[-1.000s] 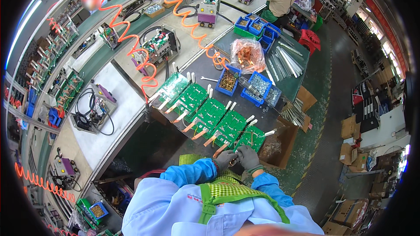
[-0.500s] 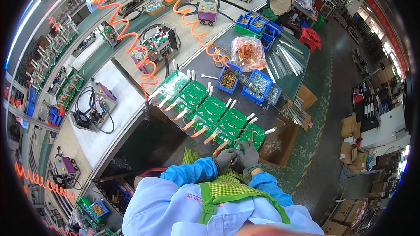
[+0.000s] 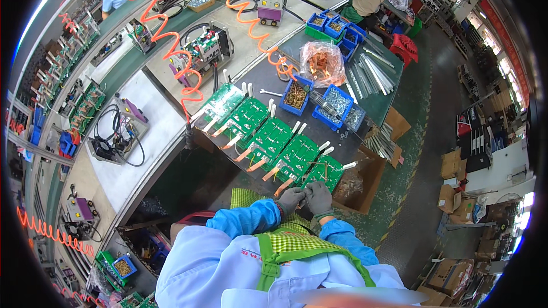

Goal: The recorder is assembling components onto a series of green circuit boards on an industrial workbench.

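Note:
My left hand [image 3: 291,200] and my right hand [image 3: 318,198], both in grey gloves, meet at the near edge of the rightmost green circuit board [image 3: 324,173]. Both are closed with fingertips close together; whatever lies between them is too small or hidden to name. Just above the left hand, a copper strip [image 3: 285,186] sticks out from the neighbouring board [image 3: 298,155]. Several such boards lie in a slanting row along the dark bench, with copper strips toward me and white-tipped leads on the far side.
Behind the boards stand a blue bin of brass-coloured screws [image 3: 295,97] and a blue bin of silver hardware [image 3: 334,108]. A wrench [image 3: 270,92], a plastic bag of copper parts [image 3: 323,65] and metal bars [image 3: 371,74] lie nearby. An orange coiled hose [image 3: 251,25] hangs overhead. A cardboard box [image 3: 365,185] sits right.
The view has shifted slightly. My hands have come a little up and left, the right one turning more upright beside the left. Farther off, a person at the upper left has shifted position.

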`<state>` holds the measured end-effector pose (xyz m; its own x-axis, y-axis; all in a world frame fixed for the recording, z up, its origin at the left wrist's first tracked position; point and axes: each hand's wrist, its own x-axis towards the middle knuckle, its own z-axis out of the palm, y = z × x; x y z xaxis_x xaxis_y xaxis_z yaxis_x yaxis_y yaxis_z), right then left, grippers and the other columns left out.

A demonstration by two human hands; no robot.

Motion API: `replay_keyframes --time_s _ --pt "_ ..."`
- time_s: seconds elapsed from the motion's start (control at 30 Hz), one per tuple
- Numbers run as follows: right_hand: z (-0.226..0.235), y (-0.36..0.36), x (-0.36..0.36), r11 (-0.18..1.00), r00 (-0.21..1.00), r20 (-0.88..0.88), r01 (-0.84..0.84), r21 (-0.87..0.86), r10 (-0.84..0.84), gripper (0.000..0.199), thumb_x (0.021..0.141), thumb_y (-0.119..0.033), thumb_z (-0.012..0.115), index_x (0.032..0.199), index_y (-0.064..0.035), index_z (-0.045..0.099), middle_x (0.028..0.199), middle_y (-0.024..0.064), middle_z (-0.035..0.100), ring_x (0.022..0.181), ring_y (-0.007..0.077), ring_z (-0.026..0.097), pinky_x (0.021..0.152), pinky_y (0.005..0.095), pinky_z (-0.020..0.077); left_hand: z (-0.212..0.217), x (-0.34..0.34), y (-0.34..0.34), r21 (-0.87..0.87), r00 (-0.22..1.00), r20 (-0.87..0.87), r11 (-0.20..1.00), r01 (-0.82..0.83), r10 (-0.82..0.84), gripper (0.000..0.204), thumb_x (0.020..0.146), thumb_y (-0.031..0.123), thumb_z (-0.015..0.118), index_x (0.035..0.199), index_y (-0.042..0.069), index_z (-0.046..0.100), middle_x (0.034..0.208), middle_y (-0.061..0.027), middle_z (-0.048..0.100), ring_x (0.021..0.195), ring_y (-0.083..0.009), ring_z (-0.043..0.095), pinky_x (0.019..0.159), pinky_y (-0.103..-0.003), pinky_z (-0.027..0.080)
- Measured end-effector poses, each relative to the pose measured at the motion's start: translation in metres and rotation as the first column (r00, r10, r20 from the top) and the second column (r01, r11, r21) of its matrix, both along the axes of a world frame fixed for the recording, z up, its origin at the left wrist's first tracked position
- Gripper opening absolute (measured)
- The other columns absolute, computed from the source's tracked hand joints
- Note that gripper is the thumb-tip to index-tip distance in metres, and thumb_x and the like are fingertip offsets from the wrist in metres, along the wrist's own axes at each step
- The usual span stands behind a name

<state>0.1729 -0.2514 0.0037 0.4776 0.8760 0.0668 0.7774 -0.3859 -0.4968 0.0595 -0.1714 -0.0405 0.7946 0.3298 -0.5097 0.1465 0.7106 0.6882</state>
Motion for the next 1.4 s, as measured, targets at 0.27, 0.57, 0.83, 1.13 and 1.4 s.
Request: replay_keyframes --time_s 0.27,0.57,0.83,1.13,1.4 --pt "0.016 0.004 0.0 1.0 0.999 -0.038 0.003 0.003 -0.003 0.017 0.08 -0.024 0.062 0.088 -0.0091 0.06 0.089 0.0142 0.057 0.079 0.0342 0.058 0.067 0.0435 0.0477 -0.005 -0.001 -0.003 -0.081 0.998 0.036 0.995 -0.055 0.058 0.011 0.086 0.009 0.051 0.087 0.0 0.058 0.072 -0.005 0.056 0.059 -0.0111 0.052 0.052 -0.023 0.041" --pt "0.011 0.005 0.005 0.998 0.998 -0.048 -0.04 -0.054 0.037 0.017 0.082 -0.024 0.06 0.09 -0.0091 0.057 0.089 0.0147 0.056 0.079 0.0353 0.058 0.067 0.0448 0.047 0.005 -0.003 0.0 -0.005 0.999 0.013 0.999 -0.046 0.046 0.013 0.089 0.013 0.051 0.082 0.003 0.055 0.072 -0.0043 0.055 0.057 -0.011 0.05 0.05 -0.024 0.039" --pt "0.015 -0.002 0.017 0.971 0.97 -0.066 -0.23 0.064 0.234 0.013 0.084 -0.019 0.057 0.093 -0.0129 0.063 0.091 0.0117 0.058 0.082 0.0325 0.059 0.069 0.0407 0.0487 -0.007 -0.006 0.006 0.129 0.991 0.114 0.99 0.057 -0.072 0.008 0.086 0.006 0.054 0.088 0.0 0.059 0.082 -0.0077 0.058 0.067 -0.0141 0.057 0.055 -0.025 0.046" --pt "0.008 0.002 0.007 0.992 0.991 -0.055 -0.121 0.019 0.122 0.015 0.082 -0.021 0.06 0.091 -0.0097 0.061 0.093 0.0122 0.059 0.086 0.0323 0.058 0.072 0.0418 0.0484 -0.016 -0.005 0.008 0.425 0.977 0.125 0.899 0.107 -0.175 0.015 0.081 0.004 0.058 0.095 0.003 0.06 0.086 -0.0082 0.056 0.074 -0.0178 0.058 0.056 -0.026 0.047" --pt "0.014 0.007 -0.002 0.999 1.0 -0.001 -0.004 -0.04 0.004 0.02 0.08 -0.026 0.063 0.086 -0.0074 0.06 0.086 0.0151 0.057 0.081 0.0338 0.058 0.07 0.0433 0.0474 -0.002 -0.001 0.006 -0.056 0.999 0.04 0.998 0.016 -0.014 0.011 0.084 0.006 0.05 0.086 0.0 0.058 0.072 -0.0043 0.055 0.056 -0.0108 0.051 0.049 -0.023 0.039"
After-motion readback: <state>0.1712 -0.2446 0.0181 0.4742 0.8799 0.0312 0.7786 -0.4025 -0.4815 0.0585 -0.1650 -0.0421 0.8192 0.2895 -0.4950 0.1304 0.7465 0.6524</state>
